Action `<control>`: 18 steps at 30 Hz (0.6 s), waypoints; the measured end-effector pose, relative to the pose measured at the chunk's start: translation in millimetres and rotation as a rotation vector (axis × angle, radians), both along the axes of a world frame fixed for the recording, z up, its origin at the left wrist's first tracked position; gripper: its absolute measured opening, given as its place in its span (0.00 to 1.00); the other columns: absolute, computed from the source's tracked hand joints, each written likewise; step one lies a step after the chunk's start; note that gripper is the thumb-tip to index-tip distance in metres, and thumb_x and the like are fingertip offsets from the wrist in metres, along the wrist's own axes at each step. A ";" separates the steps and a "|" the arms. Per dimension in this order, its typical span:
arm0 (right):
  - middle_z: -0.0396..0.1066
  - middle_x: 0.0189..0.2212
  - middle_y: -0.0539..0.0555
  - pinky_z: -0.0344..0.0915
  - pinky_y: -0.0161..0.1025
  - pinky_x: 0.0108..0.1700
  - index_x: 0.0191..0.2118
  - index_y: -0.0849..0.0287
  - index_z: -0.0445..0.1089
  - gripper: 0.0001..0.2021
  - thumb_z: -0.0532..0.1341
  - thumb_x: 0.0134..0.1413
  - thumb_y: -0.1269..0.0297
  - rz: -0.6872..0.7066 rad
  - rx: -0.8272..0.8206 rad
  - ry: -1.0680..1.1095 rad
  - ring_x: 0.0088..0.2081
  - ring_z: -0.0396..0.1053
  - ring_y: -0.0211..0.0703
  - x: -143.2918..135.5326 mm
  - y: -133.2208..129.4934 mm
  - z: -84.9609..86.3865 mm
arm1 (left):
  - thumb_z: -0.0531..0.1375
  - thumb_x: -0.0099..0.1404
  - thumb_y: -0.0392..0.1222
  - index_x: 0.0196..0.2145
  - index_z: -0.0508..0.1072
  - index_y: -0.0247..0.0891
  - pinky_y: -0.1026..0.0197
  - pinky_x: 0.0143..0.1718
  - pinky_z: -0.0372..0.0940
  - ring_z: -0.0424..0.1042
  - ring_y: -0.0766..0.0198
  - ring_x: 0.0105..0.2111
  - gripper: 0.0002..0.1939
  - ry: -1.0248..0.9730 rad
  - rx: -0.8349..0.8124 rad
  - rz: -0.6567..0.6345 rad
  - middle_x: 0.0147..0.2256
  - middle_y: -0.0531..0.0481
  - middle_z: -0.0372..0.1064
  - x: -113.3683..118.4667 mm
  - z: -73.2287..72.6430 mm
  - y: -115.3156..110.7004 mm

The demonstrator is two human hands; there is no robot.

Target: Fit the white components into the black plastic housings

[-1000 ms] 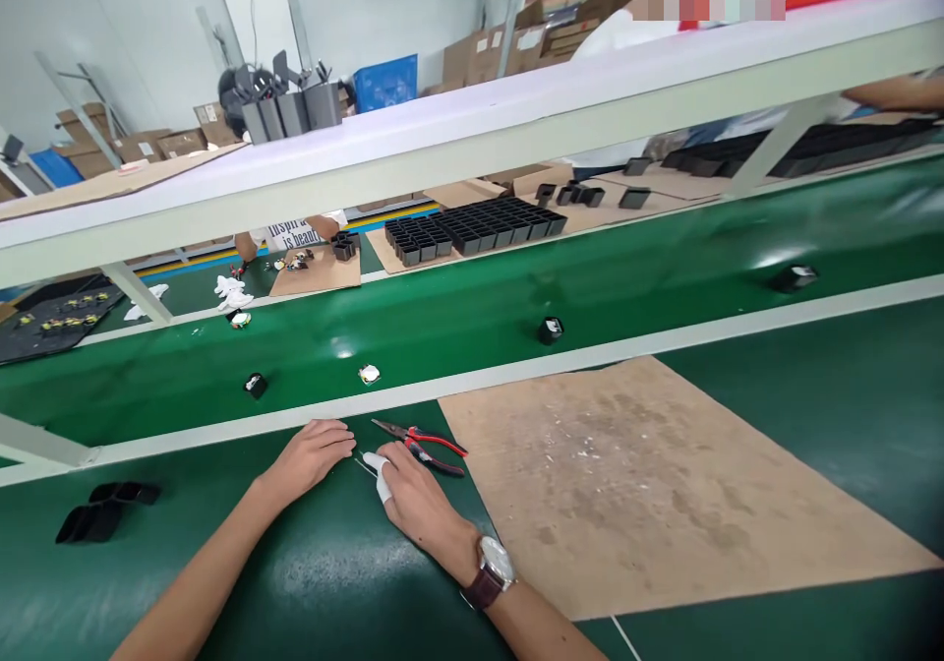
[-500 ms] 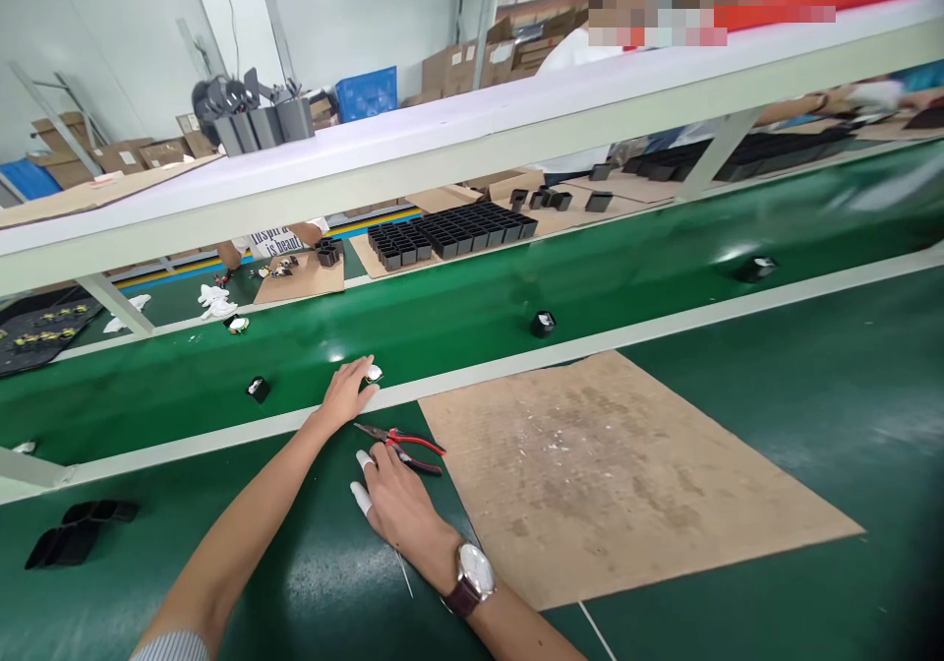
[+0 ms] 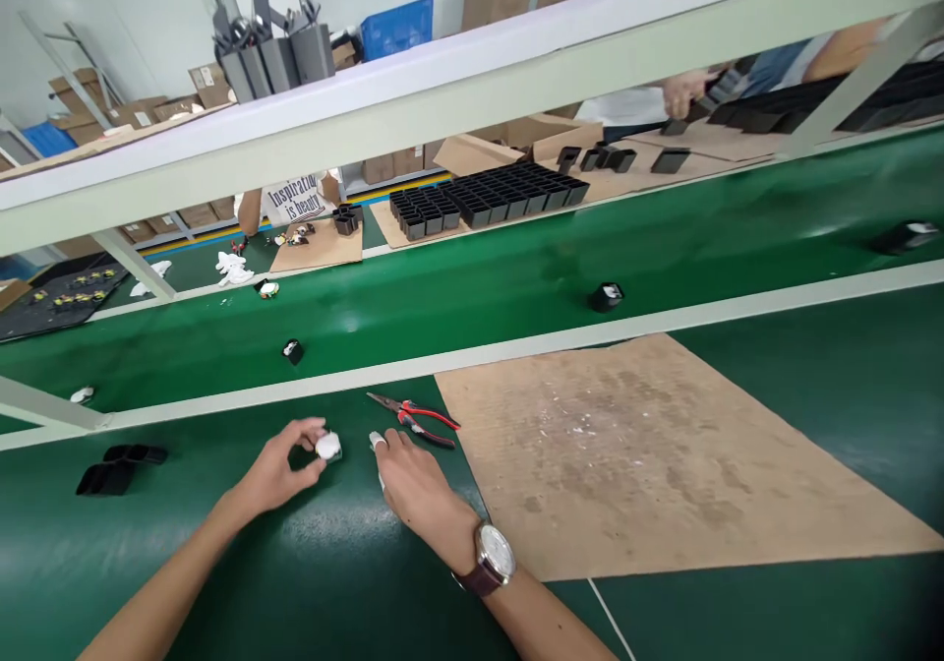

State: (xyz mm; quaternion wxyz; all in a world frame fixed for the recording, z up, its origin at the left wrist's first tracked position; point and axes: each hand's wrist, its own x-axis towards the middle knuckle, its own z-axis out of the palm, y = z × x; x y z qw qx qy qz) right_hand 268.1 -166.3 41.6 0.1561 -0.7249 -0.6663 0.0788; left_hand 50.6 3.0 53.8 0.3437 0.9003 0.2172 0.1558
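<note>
My left hand [image 3: 276, 469] pinches a small part with a round white top [image 3: 328, 447] between thumb and fingers, just above the green bench. To its right, my right hand [image 3: 414, 476] rests low over the bench with its fingers curled down. White finger cots [image 3: 378, 441] cover some of its fingertips. What those fingers hold, if anything, is hidden. Beyond this hand lie long-nose pliers [image 3: 414, 417] with red and black handles, their jaws pointing left.
A stained cardboard sheet [image 3: 664, 464] lies at the right. Black plastic housings [image 3: 118, 471] sit at the left. Across the pale rail [image 3: 398, 378], the green belt [image 3: 442, 297] carries several small parts. A white shelf [image 3: 472, 81] spans overhead; co-workers sit beyond.
My left hand has come back from the belt over the rail to the bench, bringing the white-topped part. My right hand stays near the pliers, and the view has shifted.
</note>
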 end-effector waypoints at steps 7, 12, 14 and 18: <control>0.72 0.46 0.57 0.74 0.45 0.49 0.61 0.55 0.66 0.18 0.53 0.70 0.74 0.247 0.390 0.470 0.47 0.73 0.47 -21.4 5.1 11.8 | 0.67 0.70 0.47 0.63 0.71 0.49 0.48 0.55 0.73 0.75 0.54 0.50 0.25 -0.147 0.005 0.074 0.53 0.44 0.73 -20.3 24.2 -42.6; 0.71 0.41 0.53 0.74 0.44 0.46 0.63 0.51 0.65 0.19 0.54 0.70 0.70 0.282 0.429 0.701 0.39 0.72 0.43 -40.4 5.7 13.8 | 0.67 0.71 0.45 0.55 0.78 0.44 0.55 0.46 0.75 0.76 0.60 0.41 0.15 -0.310 -0.135 0.070 0.49 0.44 0.73 -12.1 34.8 -52.5; 0.72 0.40 0.53 0.74 0.44 0.45 0.60 0.50 0.67 0.17 0.56 0.70 0.69 0.287 0.416 0.786 0.39 0.72 0.43 -44.8 6.2 11.7 | 0.67 0.70 0.46 0.50 0.80 0.42 0.57 0.43 0.74 0.76 0.61 0.39 0.13 -0.335 -0.184 0.088 0.47 0.44 0.74 -14.1 32.5 -55.5; 0.73 0.38 0.51 0.76 0.42 0.43 0.57 0.50 0.67 0.13 0.58 0.69 0.64 0.299 0.320 1.076 0.37 0.74 0.41 -51.1 5.6 9.7 | 0.66 0.72 0.46 0.36 0.82 0.38 0.63 0.33 0.70 0.75 0.64 0.31 0.10 -0.277 -0.342 0.087 0.34 0.48 0.76 -23.2 29.5 -54.1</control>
